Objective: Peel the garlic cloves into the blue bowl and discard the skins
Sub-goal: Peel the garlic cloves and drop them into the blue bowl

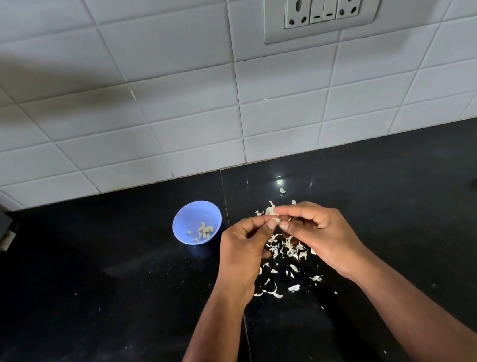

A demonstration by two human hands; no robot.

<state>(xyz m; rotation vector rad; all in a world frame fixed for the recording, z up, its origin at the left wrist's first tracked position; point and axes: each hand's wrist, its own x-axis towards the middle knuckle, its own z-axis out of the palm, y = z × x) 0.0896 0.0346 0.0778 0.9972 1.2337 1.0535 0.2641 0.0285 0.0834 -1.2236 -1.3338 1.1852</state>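
Two bare hands meet over a black desk. The left hand and the right hand both pinch one garlic clove between their fingertips, just above the desk. The left hand's fingers are curled in, with the thumb tip pressed on the clove. The right hand holds the clove from the 3 o'clock side, and its other fingers bend loosely. A bit of white skin sticks up from the clove at 12 o'clock.

Under the hands, and toward 6 o'clock from them, lie many garlic skins, white and torn, spread over the desk. One small piece lies alone at 12 o'clock from the hands, near the wall.

The blue bowl sits on the desk at 9 o'clock from the hands, close by but not touching. Inside it are a few peeled cloves.

Behind the desk is a white tile wall. A gray socket plate is on it at 1 o'clock.
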